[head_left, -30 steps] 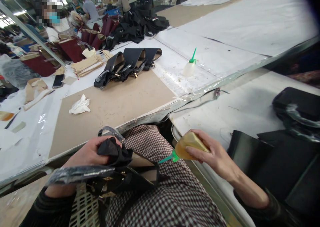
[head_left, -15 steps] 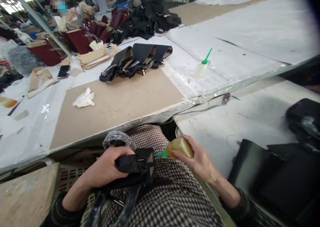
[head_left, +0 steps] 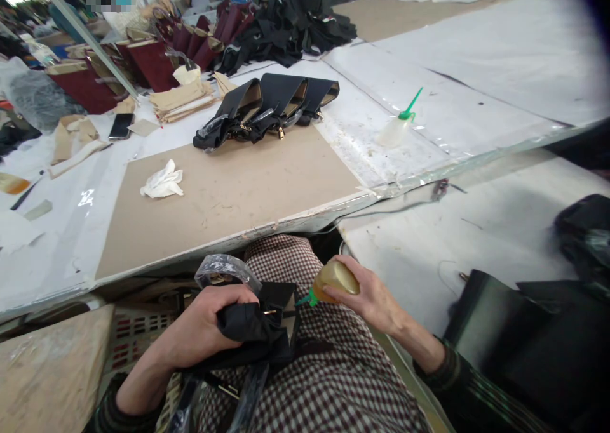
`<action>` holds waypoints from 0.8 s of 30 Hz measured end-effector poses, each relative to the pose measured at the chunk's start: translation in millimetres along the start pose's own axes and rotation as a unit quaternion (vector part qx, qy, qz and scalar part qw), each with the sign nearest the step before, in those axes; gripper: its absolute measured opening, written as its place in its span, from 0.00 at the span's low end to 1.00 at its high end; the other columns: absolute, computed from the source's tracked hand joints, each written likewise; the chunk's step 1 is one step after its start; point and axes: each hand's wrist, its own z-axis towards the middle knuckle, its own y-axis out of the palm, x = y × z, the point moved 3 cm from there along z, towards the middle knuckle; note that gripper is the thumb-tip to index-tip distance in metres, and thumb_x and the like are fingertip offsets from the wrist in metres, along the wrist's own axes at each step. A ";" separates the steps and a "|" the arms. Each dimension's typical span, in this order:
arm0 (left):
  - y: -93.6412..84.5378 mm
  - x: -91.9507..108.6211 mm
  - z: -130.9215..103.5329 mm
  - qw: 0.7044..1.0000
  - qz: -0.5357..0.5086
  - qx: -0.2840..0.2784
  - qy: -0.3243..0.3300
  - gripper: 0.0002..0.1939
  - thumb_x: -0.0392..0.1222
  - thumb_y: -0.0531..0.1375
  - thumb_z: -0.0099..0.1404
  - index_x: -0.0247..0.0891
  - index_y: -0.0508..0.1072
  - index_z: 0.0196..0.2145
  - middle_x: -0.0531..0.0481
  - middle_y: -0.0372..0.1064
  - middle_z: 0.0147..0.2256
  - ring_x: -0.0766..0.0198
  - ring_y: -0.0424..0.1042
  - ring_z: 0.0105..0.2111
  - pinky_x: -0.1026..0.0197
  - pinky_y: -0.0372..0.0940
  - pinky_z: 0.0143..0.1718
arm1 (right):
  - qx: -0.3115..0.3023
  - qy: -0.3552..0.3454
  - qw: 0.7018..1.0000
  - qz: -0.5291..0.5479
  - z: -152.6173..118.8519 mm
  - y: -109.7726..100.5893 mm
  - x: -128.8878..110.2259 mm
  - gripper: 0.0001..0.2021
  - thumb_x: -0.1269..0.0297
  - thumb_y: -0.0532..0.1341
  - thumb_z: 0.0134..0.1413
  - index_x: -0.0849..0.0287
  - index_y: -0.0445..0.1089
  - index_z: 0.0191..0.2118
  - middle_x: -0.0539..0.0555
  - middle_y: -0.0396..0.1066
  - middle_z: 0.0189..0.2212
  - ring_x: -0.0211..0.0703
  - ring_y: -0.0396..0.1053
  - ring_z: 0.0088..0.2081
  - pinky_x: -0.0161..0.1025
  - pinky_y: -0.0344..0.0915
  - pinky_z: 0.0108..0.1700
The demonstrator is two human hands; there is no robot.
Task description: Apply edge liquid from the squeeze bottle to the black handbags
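Note:
My left hand (head_left: pixel 210 325) is closed around a black handbag (head_left: pixel 271 350) resting over my checked apron (head_left: pixel 352 369). A plastic-wrapped handle (head_left: pixel 223 269) arches up behind the hand. The bag's open end, with a beige inside, faces right. In my right hand (head_left: pixel 366 293) is a squeeze bottle (head_left: pixel 337 279) of amber liquid, held on its side. Its green nozzle (head_left: pixel 307 298) points left, with the tip at the bag's open edge; whether it touches cannot be told.
Several black bags (head_left: pixel 281 99) lie on the table beyond a beige board (head_left: pixel 229 185). A crumpled white cloth (head_left: pixel 162 180) lies on that board. Another green-nozzled bottle (head_left: pixel 395 131) stands farther right. Black pieces (head_left: pixel 538 331) are on the right-hand surface. A masked person is at the far left.
The bottle in my right hand has shifted slightly left and its nozzle tips down more at the bag's edge. My left hand keeps its hold. The view has shifted a little.

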 end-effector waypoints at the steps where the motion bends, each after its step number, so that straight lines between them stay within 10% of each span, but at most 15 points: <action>1: 0.8 0.4 -0.7 1.000 -0.004 -0.003 0.005 0.08 0.33 0.65 0.58 0.38 0.77 0.37 0.53 0.76 0.38 0.61 0.72 0.39 0.63 0.63 0.42 | -0.006 0.003 1.000 0.003 -0.3 -0.1 0.8 0.22 0.49 0.67 0.61 0.53 0.68 0.54 0.53 0.78 0.41 0.51 0.77 0.39 0.46 0.74 0.42; 24: 19.0 -3.2 -14.7 0.999 0.009 -0.009 0.050 0.07 0.31 0.65 0.61 0.39 0.75 0.37 0.54 0.76 0.39 0.65 0.72 0.38 0.66 0.62 0.42 | -0.001 0.044 0.998 0.033 -18.2 4.8 3.3 0.24 0.47 0.67 0.58 0.53 0.67 0.54 0.55 0.77 0.43 0.54 0.75 0.42 0.51 0.70 0.47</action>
